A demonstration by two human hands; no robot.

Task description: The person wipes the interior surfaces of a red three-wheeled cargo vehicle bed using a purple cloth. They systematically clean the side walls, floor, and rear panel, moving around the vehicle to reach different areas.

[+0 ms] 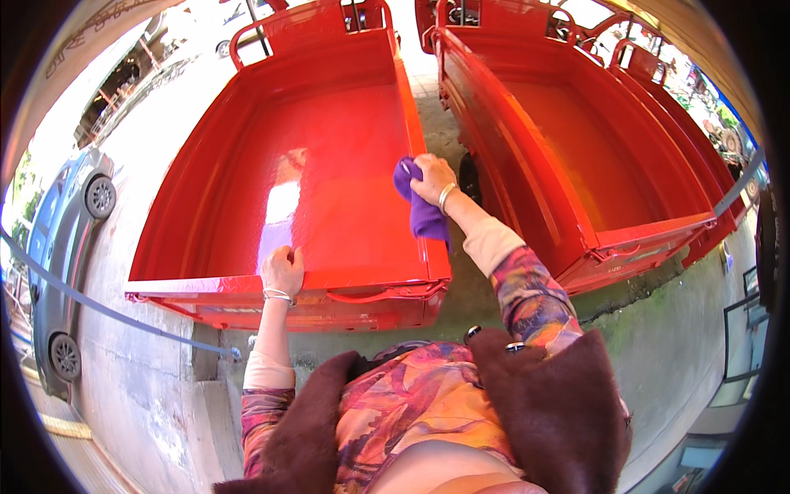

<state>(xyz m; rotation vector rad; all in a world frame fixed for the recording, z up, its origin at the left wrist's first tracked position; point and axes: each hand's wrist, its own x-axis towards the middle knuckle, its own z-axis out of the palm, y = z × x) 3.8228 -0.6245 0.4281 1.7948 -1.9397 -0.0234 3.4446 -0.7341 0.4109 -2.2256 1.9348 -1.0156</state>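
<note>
Straight in front of me is the red cargo bed (pixel 346 165) of a vehicle, with low walls and a shiny floor. My right hand (pixel 434 178) grips a purple cloth (pixel 425 216) at the top of the bed's right side wall, and part of the cloth hangs over that wall. My left hand (pixel 281 270) rests on the top edge of the near tailgate (pixel 197 287), its fingers curled over the rim and partly hidden. Bracelets circle both wrists.
A second red cargo bed (pixel 576 148) stands close on the right, across a narrow gap. Another red vehicle (pixel 679 123) is beyond it. On the left a blue-grey car (pixel 62 247) is parked on concrete (pixel 132 346). A blue strap-like line (pixel 123 306) crosses the lower left.
</note>
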